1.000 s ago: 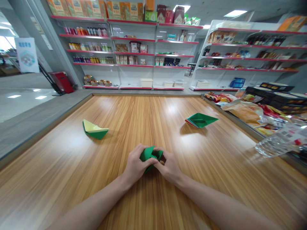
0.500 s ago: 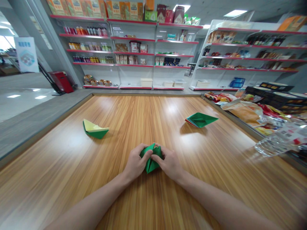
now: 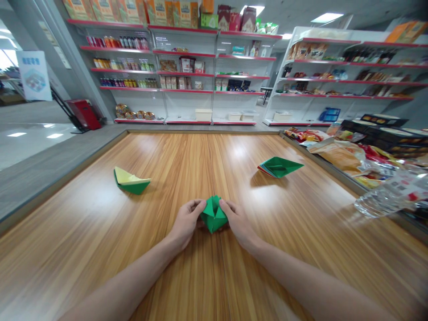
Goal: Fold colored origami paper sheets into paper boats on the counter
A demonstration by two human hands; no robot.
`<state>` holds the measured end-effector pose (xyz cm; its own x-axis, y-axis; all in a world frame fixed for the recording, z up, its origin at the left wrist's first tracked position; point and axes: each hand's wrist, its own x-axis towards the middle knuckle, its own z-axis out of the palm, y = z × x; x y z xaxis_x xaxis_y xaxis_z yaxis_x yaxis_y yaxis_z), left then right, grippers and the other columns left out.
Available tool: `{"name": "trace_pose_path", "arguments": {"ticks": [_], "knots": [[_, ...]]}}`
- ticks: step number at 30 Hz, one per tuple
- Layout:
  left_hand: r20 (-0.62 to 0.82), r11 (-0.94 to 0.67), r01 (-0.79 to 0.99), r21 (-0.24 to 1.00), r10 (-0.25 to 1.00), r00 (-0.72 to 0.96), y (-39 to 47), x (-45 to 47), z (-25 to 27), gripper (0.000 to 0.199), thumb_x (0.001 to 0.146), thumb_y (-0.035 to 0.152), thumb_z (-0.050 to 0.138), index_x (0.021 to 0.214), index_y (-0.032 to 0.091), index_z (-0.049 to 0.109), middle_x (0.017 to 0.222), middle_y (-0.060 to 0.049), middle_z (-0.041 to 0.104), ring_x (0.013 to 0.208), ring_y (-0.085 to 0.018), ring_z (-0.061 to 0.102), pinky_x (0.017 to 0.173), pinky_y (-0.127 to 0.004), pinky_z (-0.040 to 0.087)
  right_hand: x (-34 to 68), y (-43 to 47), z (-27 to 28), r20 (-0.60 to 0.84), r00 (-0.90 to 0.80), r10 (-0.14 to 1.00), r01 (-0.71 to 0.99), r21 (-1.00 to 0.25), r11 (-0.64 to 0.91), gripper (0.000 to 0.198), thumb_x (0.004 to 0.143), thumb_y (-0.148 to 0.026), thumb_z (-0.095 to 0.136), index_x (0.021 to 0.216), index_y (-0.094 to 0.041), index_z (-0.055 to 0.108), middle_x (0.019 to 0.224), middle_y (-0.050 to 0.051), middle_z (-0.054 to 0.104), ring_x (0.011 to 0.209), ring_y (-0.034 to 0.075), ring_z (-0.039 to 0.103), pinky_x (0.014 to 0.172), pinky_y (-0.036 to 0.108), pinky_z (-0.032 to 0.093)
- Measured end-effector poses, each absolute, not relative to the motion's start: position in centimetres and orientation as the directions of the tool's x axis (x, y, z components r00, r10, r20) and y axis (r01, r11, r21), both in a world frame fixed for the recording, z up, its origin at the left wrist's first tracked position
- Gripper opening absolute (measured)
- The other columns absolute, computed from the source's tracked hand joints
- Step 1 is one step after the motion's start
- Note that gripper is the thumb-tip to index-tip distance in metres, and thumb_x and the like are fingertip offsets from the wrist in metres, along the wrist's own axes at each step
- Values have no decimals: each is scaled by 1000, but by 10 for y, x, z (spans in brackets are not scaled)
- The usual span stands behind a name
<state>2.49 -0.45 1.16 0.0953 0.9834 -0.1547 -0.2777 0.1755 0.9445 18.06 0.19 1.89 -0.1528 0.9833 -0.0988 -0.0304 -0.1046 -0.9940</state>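
A folded piece of green paper (image 3: 214, 218) is held between both hands over the near middle of the wooden table (image 3: 167, 156). My left hand (image 3: 187, 220) pinches its left side, thumb on top. My right hand (image 3: 238, 223) grips the right side the same way. The paper's upper part shows pointed flaps and a gap in the middle; fingers beneath it are partly hidden. Farther left sits a folded paper boat (image 3: 133, 182), green below and yellow inside. Toward the right lies a stack of folded green paper (image 3: 280, 167) with red, white and blue edges on its left.
Along the table's right edge are snack packets (image 3: 341, 154), dark boxes (image 3: 384, 133) and a clear plastic bottle (image 3: 384, 198) lying tilted. A raised rim (image 3: 200, 132) borders the table. Shelves of goods (image 3: 187, 91) stand behind it.
Both thumbs have moved apart from the paper's middle to its sides. The green paper has turned and its top flaps now spread open. The boat and the stack stay put.
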Motion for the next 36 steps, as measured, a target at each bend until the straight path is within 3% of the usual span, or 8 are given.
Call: {"name": "trace_pose_path", "arguments": {"ticks": [2,5,9,14,19,28,33,36], "knots": [[-51,66,-259,963,997,64,-5,25,10,48,83,51,57,116,16,54,90,-7,65,77,-18,62,65,-28,50,180,3,18,-144,-182,973,-59,-986,-157,43,84,-57,50,87,-15,57,55,-1,58,43,14,58,35,23,47],[94,-45,-199,979,965,245,-8,26,10,57,78,42,67,126,19,49,93,-7,66,78,-18,64,74,-30,50,179,3,14,-181,-171,969,-92,-976,-198,44,83,-59,49,85,-16,54,46,-3,56,35,15,55,29,21,43],[31,29,-243,970,971,237,-12,29,12,74,69,25,76,134,24,39,94,-5,66,74,-17,65,74,-32,52,180,4,10,-177,-171,969,-190,-959,-209,47,83,-61,49,75,-15,52,47,-1,56,38,14,57,34,22,47],[-69,92,-214,973,991,114,-12,26,15,62,76,33,69,131,23,43,81,-2,64,63,-16,61,55,-27,51,182,-1,11,-30,-328,944,-167,-982,-89,44,86,-58,48,82,-14,53,54,0,59,44,12,58,40,22,47],[49,-46,-181,982,999,15,-12,27,17,58,76,27,69,130,19,50,83,-2,66,72,-14,60,62,-21,50,182,-7,13,54,-334,941,-39,-998,43,40,76,-47,67,96,-15,53,64,-1,60,50,11,59,45,21,49],[103,-98,93,991,994,-43,-27,34,10,47,83,28,55,130,21,54,74,-2,66,53,-13,59,49,-25,54,174,-10,6,-1,-243,970,-80,-997,-21,35,84,-50,52,74,-17,50,42,-3,53,30,14,53,28,19,41],[63,-6,-196,980,957,284,-28,30,9,56,82,36,60,135,19,49,83,-6,69,64,-18,66,63,-34,58,181,-2,7,-87,-197,976,-54,-994,-99,37,82,-53,51,73,-17,51,37,-6,47,24,12,45,22,17,29],[1,98,-319,943,955,296,-20,27,5,55,84,43,57,130,14,54,91,-11,70,74,-22,67,67,-38,58,185,3,12,-116,-283,952,-6,-992,-123,29,81,-43,53,84,-15,56,39,-6,48,28,11,45,25,17,31]]}}
